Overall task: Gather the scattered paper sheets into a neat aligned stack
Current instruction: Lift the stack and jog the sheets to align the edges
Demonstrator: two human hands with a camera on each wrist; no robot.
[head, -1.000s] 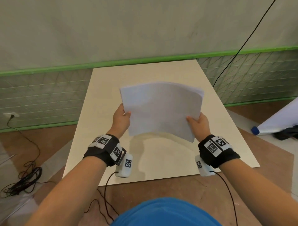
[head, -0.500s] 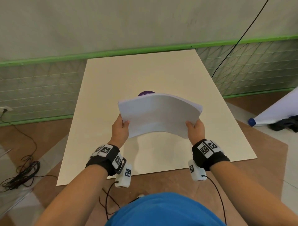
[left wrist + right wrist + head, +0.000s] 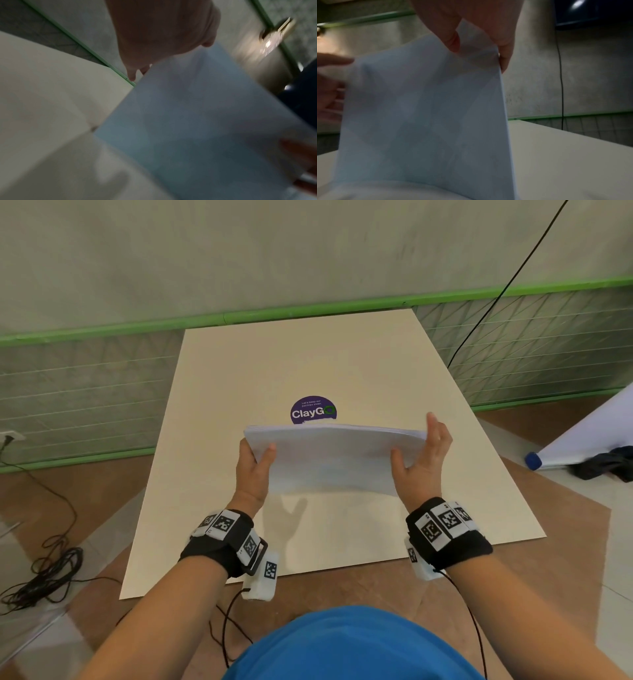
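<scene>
A stack of white paper sheets stands nearly upright over the middle of the cream table, its top edges fairly even. My left hand grips the stack's left edge, thumb on the near face and fingers behind. At the right edge my right hand pinches the stack, thumb in front and fingers rising behind. The left wrist view shows the paper below my left hand. In the right wrist view the sheets hang from my right hand down to the tabletop.
A round purple ClayGo sticker lies on the table just behind the stack. A coil of black cable sits on the floor at left. A rolled white sheet with a blue cap and dark cloth lie at right.
The stack has swung from facing me at a slant to standing nearly on edge and has come down toward the table. The purple sticker behind it has come into view.
</scene>
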